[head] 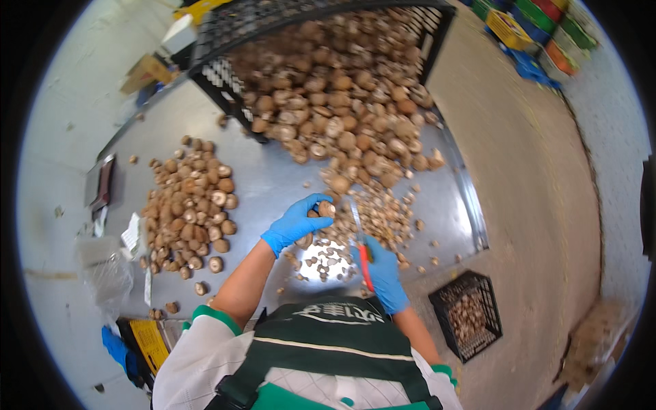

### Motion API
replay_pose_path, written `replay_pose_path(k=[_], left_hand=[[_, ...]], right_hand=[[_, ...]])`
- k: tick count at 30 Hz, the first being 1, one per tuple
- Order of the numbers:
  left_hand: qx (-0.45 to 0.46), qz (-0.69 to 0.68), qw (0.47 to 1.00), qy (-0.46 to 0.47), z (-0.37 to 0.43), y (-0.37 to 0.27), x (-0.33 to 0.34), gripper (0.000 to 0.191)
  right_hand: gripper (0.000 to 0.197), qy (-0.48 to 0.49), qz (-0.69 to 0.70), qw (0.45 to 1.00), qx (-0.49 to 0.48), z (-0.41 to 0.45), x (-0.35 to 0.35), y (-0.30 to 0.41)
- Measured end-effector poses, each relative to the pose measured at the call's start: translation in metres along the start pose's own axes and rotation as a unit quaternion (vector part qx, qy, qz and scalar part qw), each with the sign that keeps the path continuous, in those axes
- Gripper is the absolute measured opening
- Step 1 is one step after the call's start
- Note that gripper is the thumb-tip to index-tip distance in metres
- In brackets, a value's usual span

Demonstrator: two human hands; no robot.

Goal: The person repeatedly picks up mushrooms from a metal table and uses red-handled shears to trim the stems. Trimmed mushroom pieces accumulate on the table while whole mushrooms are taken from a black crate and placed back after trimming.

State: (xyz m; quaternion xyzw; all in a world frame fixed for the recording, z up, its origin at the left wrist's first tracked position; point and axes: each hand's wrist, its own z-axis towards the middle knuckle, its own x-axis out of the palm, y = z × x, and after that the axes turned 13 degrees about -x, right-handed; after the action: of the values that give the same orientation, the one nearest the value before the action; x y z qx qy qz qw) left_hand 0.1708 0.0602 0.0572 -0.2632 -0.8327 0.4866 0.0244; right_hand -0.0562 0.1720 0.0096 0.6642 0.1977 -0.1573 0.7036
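In a blue glove, my left hand (298,221) grips a brown mushroom (326,209) whose pale stem side faces right. Another mushroom seems to sit deeper in the fingers. My right hand (385,274), also gloved in blue, is closed on red-handled scissors (365,266), their metal blades pointing away from me and just right of the held mushroom. Below and around both hands lie many cut stem pieces (382,215). Beyond them, whole mushrooms (343,102) spill from a tipped black plastic crate (435,46). A separate pile of mushrooms (192,205), mostly caps, lies to the left.
Everything rests on a metal table (266,174). A dark-edged device (104,182), possibly a scale, and clear plastic bags (102,277) are at its left edge. On the floor to the right stands a black crate (494,307) holding pale pieces. Colored crates (512,31) are stacked at far right.
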Motion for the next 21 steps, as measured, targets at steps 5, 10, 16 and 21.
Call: replay_pose_path(k=[5, 10, 16, 21], left_hand=[[-0.081, -0.045, 0.954, -0.285, -0.054, 0.004, -0.118, 0.055], [0.042, 0.096, 0.791, -0.603, -0.148, 0.078, -0.296, 0.057], [0.012, 0.385, 0.734, -0.559, -0.131, 0.045, -0.254, 0.053], [0.043, 0.256, 0.94, -0.223, -0.001, 0.023, -0.055, 0.056]], right_hand=[[0.04, 0.001, 0.164, 0.981, 0.102, -0.007, -0.003, -0.023], [0.044, 0.034, 0.14, 0.99, 0.01, -0.017, 0.002, -0.048], [0.045, 0.034, 0.036, 0.999, 0.022, -0.024, 0.012, -0.077], [0.057, 0.057, 0.077, 0.995, 0.023, -0.008, 0.001, -0.024]])
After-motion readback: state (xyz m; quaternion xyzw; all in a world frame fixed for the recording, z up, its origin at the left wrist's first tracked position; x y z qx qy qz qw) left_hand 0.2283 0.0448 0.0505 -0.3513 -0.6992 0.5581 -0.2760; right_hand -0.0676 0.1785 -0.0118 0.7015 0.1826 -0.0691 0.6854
